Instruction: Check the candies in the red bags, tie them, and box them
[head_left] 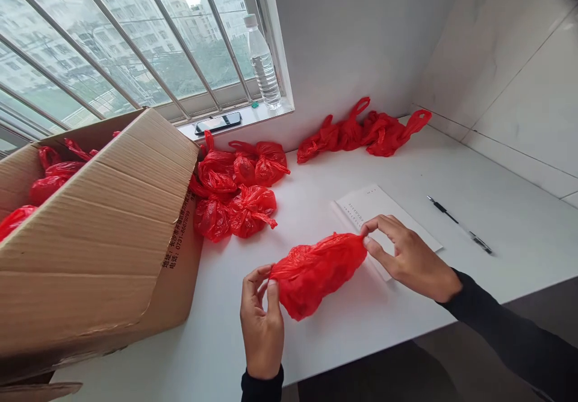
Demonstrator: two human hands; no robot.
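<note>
Bag of thin red plastic (320,275) is stretched over the white table (230,324), its ends pinched by my left hand (262,321) and right hand (409,257). I read "电话" and "0731" on the open brown cardboard box (103,221) containing red plastic bundles (47,188).

The bag (320,275) at lower centre is crinkled, glossy plastic. The box (99,233) at left is matt, ribbed cardboard; the table (465,179) looks smooth. Upper left, the bars (224,36) are shiny metal; the bottle (264,71), upper centre, is clear, ridged plastic.
</note>
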